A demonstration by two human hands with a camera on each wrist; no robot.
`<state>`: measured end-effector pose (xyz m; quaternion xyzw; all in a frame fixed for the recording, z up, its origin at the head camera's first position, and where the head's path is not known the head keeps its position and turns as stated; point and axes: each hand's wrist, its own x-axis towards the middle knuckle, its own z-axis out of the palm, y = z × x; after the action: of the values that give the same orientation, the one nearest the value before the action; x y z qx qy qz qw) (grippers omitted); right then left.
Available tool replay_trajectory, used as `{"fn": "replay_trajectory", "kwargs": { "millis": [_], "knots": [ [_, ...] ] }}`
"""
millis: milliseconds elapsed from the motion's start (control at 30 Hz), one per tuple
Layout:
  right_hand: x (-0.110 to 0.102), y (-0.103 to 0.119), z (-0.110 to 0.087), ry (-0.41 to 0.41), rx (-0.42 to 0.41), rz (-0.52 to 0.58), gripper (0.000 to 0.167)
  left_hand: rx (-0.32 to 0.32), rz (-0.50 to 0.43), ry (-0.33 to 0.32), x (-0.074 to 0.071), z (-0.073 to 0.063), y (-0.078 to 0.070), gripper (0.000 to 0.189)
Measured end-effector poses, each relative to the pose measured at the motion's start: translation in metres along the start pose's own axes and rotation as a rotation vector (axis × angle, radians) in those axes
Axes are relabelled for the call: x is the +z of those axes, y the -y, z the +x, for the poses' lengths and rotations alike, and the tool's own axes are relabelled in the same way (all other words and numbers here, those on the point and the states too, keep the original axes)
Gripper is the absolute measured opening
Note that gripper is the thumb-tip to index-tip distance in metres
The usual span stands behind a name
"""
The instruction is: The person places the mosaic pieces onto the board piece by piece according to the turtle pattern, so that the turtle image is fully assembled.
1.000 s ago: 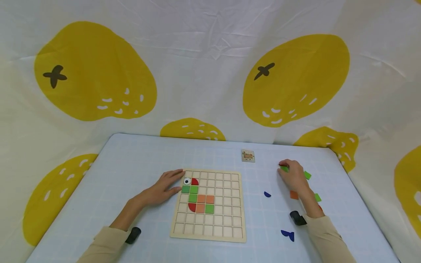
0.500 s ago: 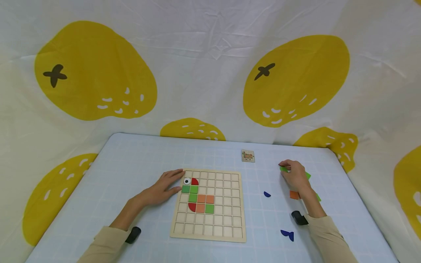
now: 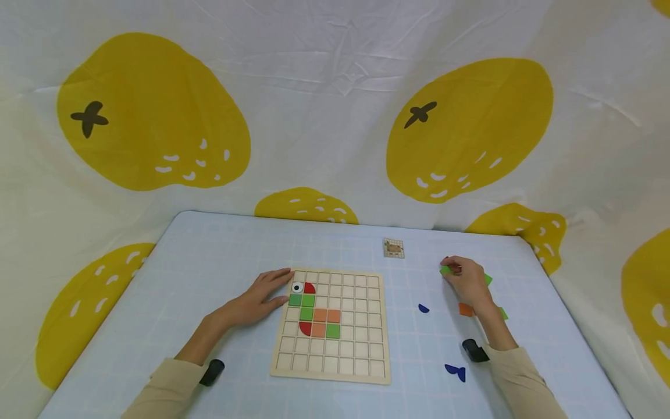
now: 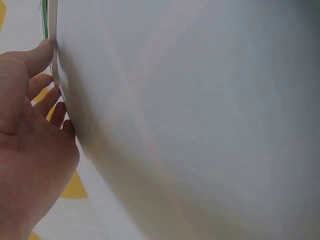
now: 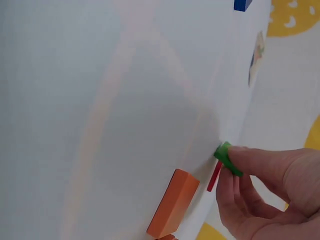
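My left hand touches the left edge of the wooden grid board with its fingers extended. On the board sit an eye tile, red quarter-round pieces, and green and orange square tiles. To the right of the board, my right hand pinches a green square tile between thumb and fingers, low over the table. In the right wrist view, a red piece lies just behind it and an orange tile lies nearer the camera.
A small picture card lies at the back of the table. Blue half-round pieces are between board and right hand, with more blue pieces closer in. Other green tiles lie partly behind the right forearm. A patterned cloth hangs behind.
The green tile in my right hand has shifted slightly to the left, with the hand nearly in place. My left hand has stayed at the board's edge.
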<state>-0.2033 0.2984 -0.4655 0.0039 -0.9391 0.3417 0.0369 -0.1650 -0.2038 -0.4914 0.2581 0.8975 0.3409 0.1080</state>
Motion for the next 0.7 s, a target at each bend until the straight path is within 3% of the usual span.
{"fn": "replay_trajectory", "kwargs": {
  "millis": [300, 700],
  "knots": [
    [0.009, 0.015, -0.011, -0.037, -0.052, 0.046, 0.017, 0.002, 0.002, -0.006, 0.001, 0.001, 0.002, 0.062],
    [0.026, 0.038, -0.028, 0.000, -0.060, 0.071, 0.014, 0.001, 0.002, -0.002, 0.001, 0.001, 0.004, 0.062]
  ]
}}
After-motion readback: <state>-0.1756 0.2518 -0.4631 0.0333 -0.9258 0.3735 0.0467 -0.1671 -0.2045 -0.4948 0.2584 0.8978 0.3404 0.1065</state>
